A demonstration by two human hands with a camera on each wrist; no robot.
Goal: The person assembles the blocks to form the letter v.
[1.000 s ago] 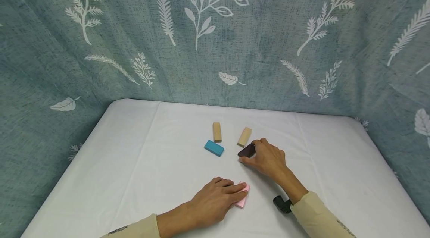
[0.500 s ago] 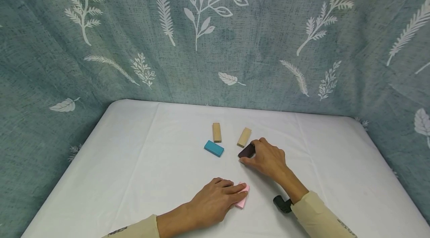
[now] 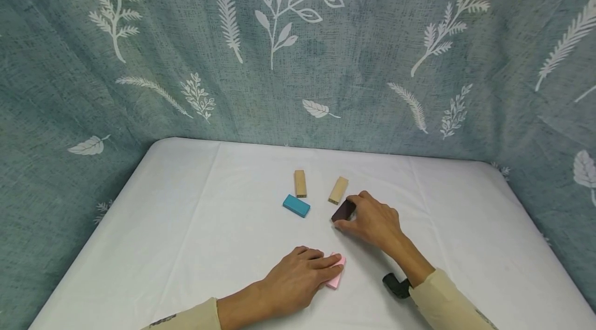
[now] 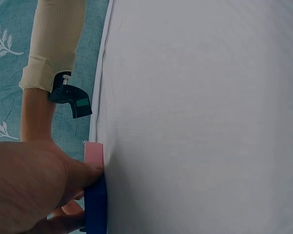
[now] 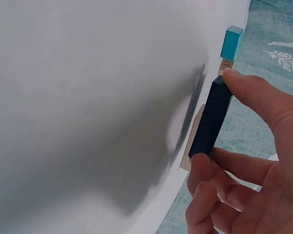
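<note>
My right hand (image 3: 374, 220) pinches a dark rectangular block (image 3: 344, 210) between thumb and fingertips, close over the white table. In the right wrist view the dark block (image 5: 211, 118) is held by its two ends. My left hand (image 3: 294, 279) holds a pink block (image 3: 334, 281) down on the table, index and middle fingers across its top. From the left wrist, a thumb (image 4: 90, 172) presses at the pink block (image 4: 93, 152), and a deep blue block (image 4: 96, 207) lies against it. The head view has that blue block hidden under the hand.
Beyond the hands lie a teal block (image 3: 296, 206) and two light wooden blocks, one left (image 3: 300, 183) and one right (image 3: 338, 190), near the dark block. A black wrist camera (image 3: 396, 285) sticks out from the right cuff. A leaf-patterned curtain (image 3: 288, 87) surrounds the table.
My right hand and forearm have shifted slightly to the right, and the dark block has turned a little with them. The left hand and pink block stay in place.
</note>
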